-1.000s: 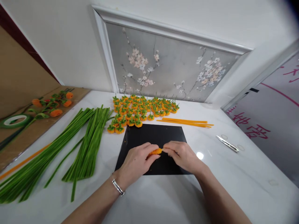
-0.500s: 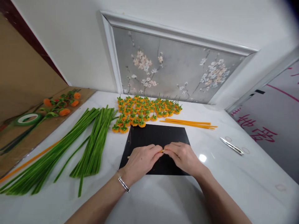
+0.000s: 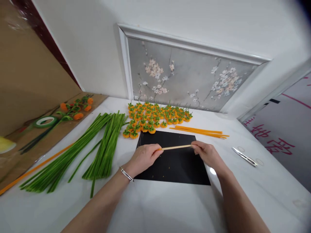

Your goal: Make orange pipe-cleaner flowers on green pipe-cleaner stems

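A thin pale wooden stick [image 3: 177, 147] stretches between my two hands above a black mat [image 3: 175, 168]. My left hand [image 3: 147, 158] pinches its left end, where a bit of orange shows at the fingertips. At the stick's right end, the fingers of my right hand [image 3: 206, 153] are closed on it; the tip is hidden in them. Just behind the mat stand many small orange pompom flowers [image 3: 152, 129] with green tops and short stems. A few orange pipe cleaners [image 3: 200, 131] lie to their right.
Two bundles of green pipe cleaners [image 3: 104, 155] spread on the left of the white table [image 3: 155, 207]. Beyond them, cardboard holds a roll of green tape [image 3: 46, 121] and an orange flower spray [image 3: 77, 116]. Metal thread snips [image 3: 244, 157] lie at right. A framed wall panel [image 3: 179, 74] rises behind.
My hands were close together over the mat and have moved apart. The stick now shows between them, its right end in my right hand. The view has shifted slightly.
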A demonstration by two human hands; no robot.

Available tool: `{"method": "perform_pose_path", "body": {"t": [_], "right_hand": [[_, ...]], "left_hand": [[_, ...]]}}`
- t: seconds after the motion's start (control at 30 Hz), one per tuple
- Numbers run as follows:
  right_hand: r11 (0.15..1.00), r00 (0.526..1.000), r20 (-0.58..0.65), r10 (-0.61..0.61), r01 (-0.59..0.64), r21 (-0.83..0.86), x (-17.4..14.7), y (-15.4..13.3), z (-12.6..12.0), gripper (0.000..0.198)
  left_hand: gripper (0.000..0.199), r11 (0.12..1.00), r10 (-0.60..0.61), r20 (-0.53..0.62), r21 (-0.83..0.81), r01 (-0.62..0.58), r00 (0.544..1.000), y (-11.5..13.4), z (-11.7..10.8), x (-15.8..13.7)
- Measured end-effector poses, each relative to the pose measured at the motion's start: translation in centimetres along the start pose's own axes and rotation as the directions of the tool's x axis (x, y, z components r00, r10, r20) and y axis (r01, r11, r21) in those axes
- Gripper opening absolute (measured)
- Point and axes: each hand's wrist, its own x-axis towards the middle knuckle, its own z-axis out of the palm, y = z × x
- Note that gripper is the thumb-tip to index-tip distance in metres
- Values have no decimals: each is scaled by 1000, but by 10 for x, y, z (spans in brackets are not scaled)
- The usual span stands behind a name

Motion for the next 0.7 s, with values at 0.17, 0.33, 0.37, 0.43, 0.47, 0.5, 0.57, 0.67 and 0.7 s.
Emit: {"method": "perform_pose_path", "body": {"t": [0.17,0.33,0.37,0.43,0.47,0.5,0.57,0.67,0.7], "right_hand": [[985,984,-156,88,-110,-133,-1,32,8,38],[971,981,-186,56,-97,-218,-11,45,19,45],[955,979,-199,48,-104,-277,-12,48,22,48],[929,977,-209,31,-106,-356,-12,51,25,55],[919,975,-219,32,-115,-378,-10,49,26,56],[914,969,-245,25,-121,-388,-9,42,26,55],[930,949,-312,-39,-80,-359,-6,15,25,52],[963,933,-260,-247,208,-170,-5,-58,24,38],[939,919,-191,-345,335,-81,-6,-86,25,32]], "left_hand": [[33,990,-16,5,-137,16,1000,-1,-1,-2],[26,976,-42,-3,-216,40,999,5,16,-10],[25,973,-50,-7,-225,47,999,6,20,-11],[24,969,-69,-18,-238,62,997,5,25,-13],[23,968,-73,-23,-244,65,997,5,28,-13],[23,966,-74,-28,-249,65,997,4,29,-13],[22,965,-70,-36,-256,58,997,3,32,-14],[18,963,-37,-41,-270,25,998,3,38,-16],[17,960,-22,-45,-279,9,999,5,40,-17]]}}
